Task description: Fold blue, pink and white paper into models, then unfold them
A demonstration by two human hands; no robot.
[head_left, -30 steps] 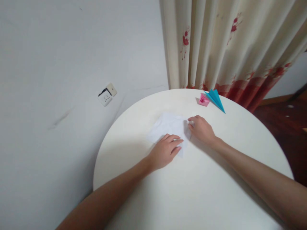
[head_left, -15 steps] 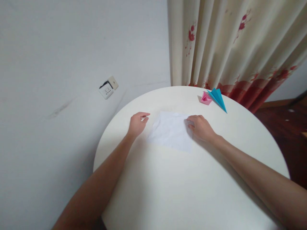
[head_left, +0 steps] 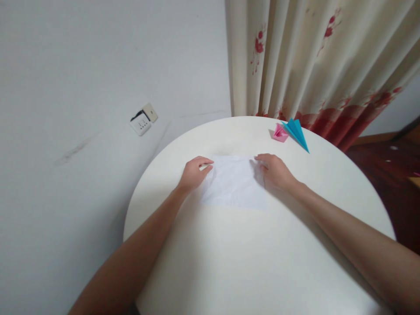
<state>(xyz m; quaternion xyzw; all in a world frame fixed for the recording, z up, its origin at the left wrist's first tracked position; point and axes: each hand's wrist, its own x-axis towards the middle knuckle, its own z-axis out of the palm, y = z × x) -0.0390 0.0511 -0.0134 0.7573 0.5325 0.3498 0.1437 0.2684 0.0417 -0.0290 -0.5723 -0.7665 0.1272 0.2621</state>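
A white sheet of paper (head_left: 234,181) lies flat on the round white table (head_left: 262,262). My left hand (head_left: 194,173) pinches the sheet's far left corner between thumb and fingers. My right hand (head_left: 275,171) rests on the sheet's far right corner, fingers curled onto the edge. The paper sits squarely between both hands.
A pink folded paper shape (head_left: 280,133) and a blue folded paper plane (head_left: 297,132) lie at the table's far edge. A cream curtain with red flowers (head_left: 311,65) hangs behind. A wall socket (head_left: 141,122) is on the white wall at left. Dark wooden floor (head_left: 393,175) at right.
My left hand left the sheet's near edge, swung out to the left, then came back to the far left corner. The sheet has turned from diamond-like to square with me.
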